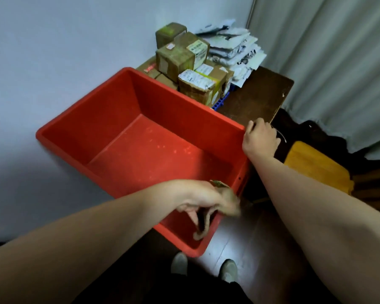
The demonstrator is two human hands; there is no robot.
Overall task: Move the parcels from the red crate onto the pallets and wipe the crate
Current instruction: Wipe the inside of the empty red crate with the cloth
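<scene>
The red crate (pixel 127 119) stands tilted against the wall, and nothing lies inside it. My left hand (pixel 198 197) hovers over its near corner and grips a brownish cloth (pixel 215 207) that hangs down into the crate. My right hand (pixel 260 136) rests at the crate's right rim corner with its fingers curled; whether they clasp the rim is unclear. Behind the crate, brown cardboard parcels (pixel 184 60) are stacked on a blue pallet (pixel 221 100), with white mailer bags (pixel 235 49) piled beside them.
A dark wooden board (pixel 257 95) lies right of the pallet. A yellow object (pixel 316 165) sits on the floor at the right, under a grey curtain (pixel 338 62). My shoes (pixel 206 266) stand on the dark floor below the crate.
</scene>
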